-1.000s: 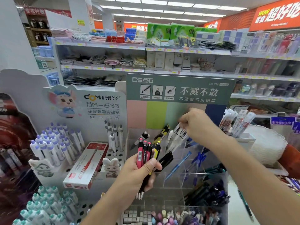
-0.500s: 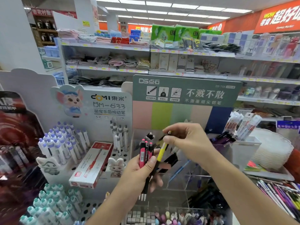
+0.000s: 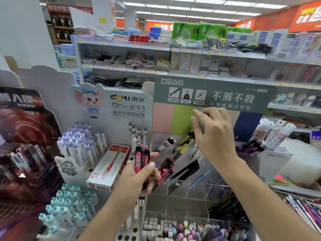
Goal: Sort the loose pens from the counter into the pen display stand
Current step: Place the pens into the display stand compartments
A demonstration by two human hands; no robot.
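My left hand (image 3: pixel 137 178) grips a bunch of pink-and-black pens (image 3: pixel 142 156), held upright in front of the clear acrylic pen display stand (image 3: pixel 199 188). My right hand (image 3: pixel 214 134) hovers over the stand's upper row with its fingers loosely spread, thumb just above the top end of the yellow pens (image 3: pixel 185 142) that lean in a compartment there. Other compartments hold pink pens (image 3: pixel 167 166), black pens (image 3: pixel 188 168), a blue pen (image 3: pixel 202 177) and black-and-white pens (image 3: pixel 167 142). A grey-green header card (image 3: pixel 213 94) tops the stand.
Left of the stand is a white holder with purple-capped pens (image 3: pixel 83 145) and a red-and-white pen box (image 3: pixel 107 168). Teal-capped pens (image 3: pixel 69 206) and a bin of erasers (image 3: pixel 166 228) sit lower down. Packaged pens (image 3: pixel 272 134) stand at the right, store shelves (image 3: pixel 121 45) behind.
My right hand pulled a yellow pen from the bunch in my left hand, carried it up to the stand's upper row, and its fingers have spread. The left hand stayed put.
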